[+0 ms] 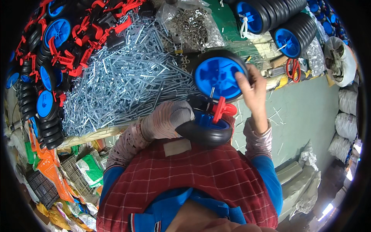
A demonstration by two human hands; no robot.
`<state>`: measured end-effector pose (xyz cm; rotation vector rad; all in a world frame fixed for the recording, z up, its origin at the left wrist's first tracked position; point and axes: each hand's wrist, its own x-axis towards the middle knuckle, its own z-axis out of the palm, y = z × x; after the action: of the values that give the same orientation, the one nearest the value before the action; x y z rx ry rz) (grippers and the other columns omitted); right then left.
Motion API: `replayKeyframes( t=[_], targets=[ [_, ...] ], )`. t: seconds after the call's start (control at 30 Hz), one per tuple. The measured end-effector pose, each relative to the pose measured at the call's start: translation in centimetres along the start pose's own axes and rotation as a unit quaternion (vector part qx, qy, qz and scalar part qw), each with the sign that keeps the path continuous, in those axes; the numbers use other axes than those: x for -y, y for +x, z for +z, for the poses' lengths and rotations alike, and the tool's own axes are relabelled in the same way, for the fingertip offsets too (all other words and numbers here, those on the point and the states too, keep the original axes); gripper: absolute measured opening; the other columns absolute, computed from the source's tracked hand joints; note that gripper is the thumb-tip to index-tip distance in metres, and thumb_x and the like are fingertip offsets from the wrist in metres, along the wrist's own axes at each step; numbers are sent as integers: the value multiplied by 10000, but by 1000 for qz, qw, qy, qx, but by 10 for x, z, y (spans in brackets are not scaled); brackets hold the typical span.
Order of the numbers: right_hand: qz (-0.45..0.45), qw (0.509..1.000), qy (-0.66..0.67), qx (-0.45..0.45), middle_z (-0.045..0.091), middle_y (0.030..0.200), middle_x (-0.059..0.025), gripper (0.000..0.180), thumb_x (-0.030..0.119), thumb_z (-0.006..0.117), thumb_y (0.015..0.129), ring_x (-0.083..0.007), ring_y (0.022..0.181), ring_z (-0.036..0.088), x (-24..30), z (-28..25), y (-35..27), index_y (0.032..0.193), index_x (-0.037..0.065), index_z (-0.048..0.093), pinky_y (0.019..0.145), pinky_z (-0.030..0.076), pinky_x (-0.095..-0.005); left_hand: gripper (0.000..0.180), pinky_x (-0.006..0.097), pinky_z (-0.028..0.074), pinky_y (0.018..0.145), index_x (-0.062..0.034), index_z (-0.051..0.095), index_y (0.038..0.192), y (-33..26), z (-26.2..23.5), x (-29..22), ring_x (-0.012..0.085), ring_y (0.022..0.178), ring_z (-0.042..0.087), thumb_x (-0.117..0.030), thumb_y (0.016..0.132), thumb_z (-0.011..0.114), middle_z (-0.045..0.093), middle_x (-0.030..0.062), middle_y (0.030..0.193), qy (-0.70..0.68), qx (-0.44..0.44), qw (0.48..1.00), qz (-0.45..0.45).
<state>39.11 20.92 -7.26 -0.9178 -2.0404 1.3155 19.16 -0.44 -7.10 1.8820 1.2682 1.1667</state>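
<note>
My left hand (174, 116), in a striped glove with a grey fingertip area, grips a caster assembly close to my apron. It has a black-tyred blue wheel (210, 136), a black bracket (199, 103) and a red lever (219, 110). A metal bolt (212, 92) sticks up from the bracket. My bare right hand (253, 88) holds a second blue wheel (216, 75) with a black tyre by its right rim, thumb on the blue face. This wheel is tilted just above the bolt; whether they touch I cannot tell.
A big heap of long bolts (127, 73) covers the bench. Red levers (92, 48) and loose wheels (58, 33) pile at left. A plastic bag of nuts (189, 29) lies behind. Stacked wheels (295, 36), red-handled scissors (294, 71) and a white sack (342, 62) are at right.
</note>
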Motion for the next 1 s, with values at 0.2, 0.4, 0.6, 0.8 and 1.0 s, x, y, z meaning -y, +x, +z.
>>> replayKeyframes(
  t=[0.2,0.4,0.6,0.8,1.0],
  targets=[
    [-17,999,-23,40,617,633,-57,282,219,746,816,-90,597,556,10,16,5,984,14,652,574,448,-259,439,411,531,727,-80,633,1084,5,0,-3,342,841,649,-196,714,837,650,124,991,-78,18,990,-115],
    [-220,970,-73,73,689,806,-92,418,202,830,712,-228,665,673,5,14,4,1044,38,637,644,521,-318,302,349,512,890,-65,696,1111,11,-12,-10,263,1068,653,-172,832,739,673,153,1158,-99,139,970,-175],
    [-206,957,32,200,681,854,-147,265,218,673,873,-268,721,666,-3,25,31,994,-14,634,679,520,-341,231,363,561,612,-64,541,895,-29,6,-3,261,746,656,-52,757,725,601,93,857,126,-5,992,20],
    [-172,963,-198,59,682,908,-172,159,72,690,840,-349,755,668,-26,80,75,987,12,693,692,537,-392,244,340,550,569,-79,566,923,-29,-5,-5,248,701,635,-61,733,718,575,69,824,164,-59,983,62],
    [-172,969,-176,32,679,873,-166,142,84,721,816,-355,741,662,-34,90,86,940,18,705,666,536,-400,231,341,552,554,-75,593,901,-39,-15,0,250,706,644,-68,710,724,605,72,827,175,-75,980,56]
  ],
)
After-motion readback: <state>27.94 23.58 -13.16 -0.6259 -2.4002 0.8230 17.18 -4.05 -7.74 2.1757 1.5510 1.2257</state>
